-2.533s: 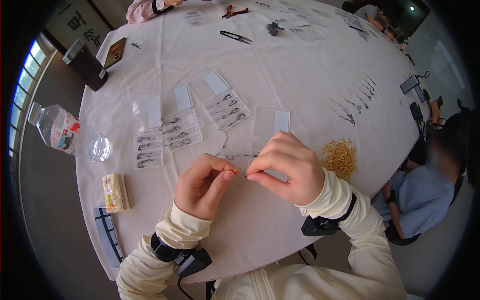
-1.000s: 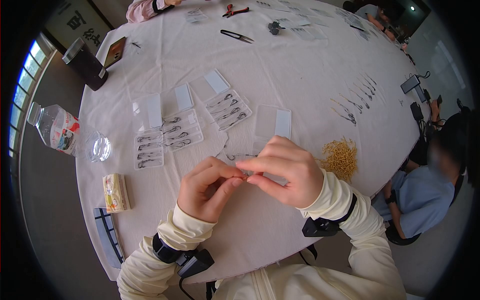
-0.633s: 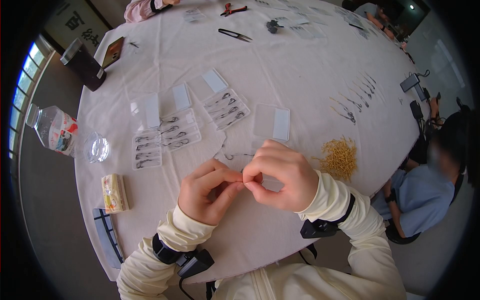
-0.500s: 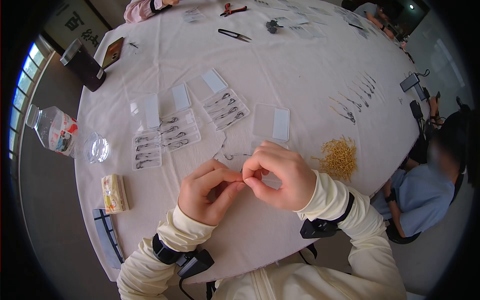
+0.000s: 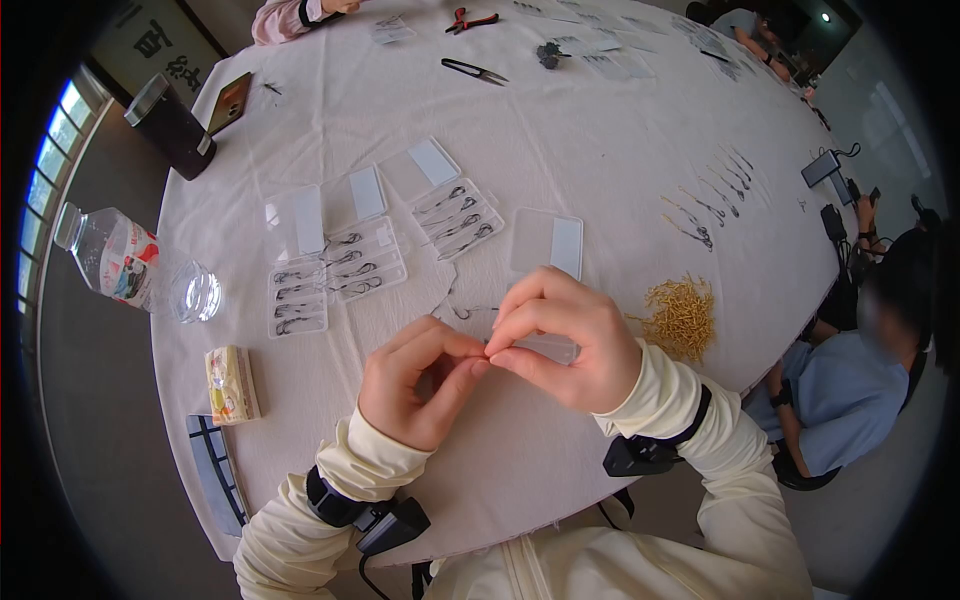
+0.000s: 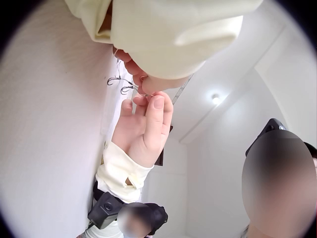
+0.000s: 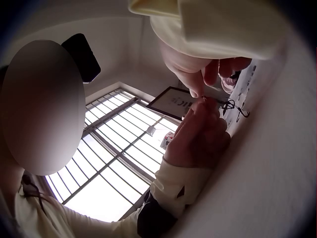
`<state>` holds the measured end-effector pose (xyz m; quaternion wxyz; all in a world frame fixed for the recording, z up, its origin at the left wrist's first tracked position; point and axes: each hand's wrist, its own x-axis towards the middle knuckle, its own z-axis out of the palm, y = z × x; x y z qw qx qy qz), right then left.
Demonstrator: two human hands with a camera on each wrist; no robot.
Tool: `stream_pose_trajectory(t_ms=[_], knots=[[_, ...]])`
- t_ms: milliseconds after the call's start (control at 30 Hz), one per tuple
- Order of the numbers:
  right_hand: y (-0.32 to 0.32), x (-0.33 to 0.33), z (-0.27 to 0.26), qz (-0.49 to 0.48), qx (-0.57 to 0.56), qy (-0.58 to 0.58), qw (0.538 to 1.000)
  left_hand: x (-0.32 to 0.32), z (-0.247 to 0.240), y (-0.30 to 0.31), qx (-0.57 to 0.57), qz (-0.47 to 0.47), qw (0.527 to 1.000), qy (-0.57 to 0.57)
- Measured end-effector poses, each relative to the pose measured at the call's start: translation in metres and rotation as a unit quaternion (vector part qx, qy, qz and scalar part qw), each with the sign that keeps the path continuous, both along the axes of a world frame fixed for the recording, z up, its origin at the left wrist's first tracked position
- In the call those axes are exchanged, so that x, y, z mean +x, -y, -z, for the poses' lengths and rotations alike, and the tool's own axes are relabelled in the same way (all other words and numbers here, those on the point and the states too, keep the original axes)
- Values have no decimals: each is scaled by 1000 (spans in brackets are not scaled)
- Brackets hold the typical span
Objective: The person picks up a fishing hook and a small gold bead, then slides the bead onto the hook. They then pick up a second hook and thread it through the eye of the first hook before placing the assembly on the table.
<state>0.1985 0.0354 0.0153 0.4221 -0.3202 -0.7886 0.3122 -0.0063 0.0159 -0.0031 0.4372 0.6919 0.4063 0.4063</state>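
White-clothed table (image 5: 520, 140) first, w/ a framed sign (image 5: 165, 60) beyond (one char. looks like 百, rest unclear), a bottle (image 5: 128, 262) whose red-&-white label is too small to read, then open clear boxes (image 5: 308, 222) & a gold pile (image 5: 680, 318). L hand (image 5: 415, 385) & R hand (image 5: 580, 345) meet in front, thumb-&-finger tips pinching the upper end of dark hooks (image 7: 229, 104), exact bit hidden. Step's prob. fastening that end; next move calls for a steady L pinch & fine R work, clear of the points.
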Motion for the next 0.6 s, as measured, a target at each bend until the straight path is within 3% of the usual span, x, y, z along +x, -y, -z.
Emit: stream_pose_trajectory(t_ms=[67, 133, 333, 600], knots=[[0, 1, -1, 4, -19, -19, 1000, 1, -2, 2, -1, 6, 1000, 2], [0, 2, -3, 10, -64, -3, 998, 3, -7, 5, -128, 6, 986, 104], [2, -4, -1, 6, -24, -21, 999, 0, -2, 3, -119, 25, 985, 119], [4, -9, 1, -16, -55, -57, 997, -3, 2, 1, -129, 46, 982, 129]])
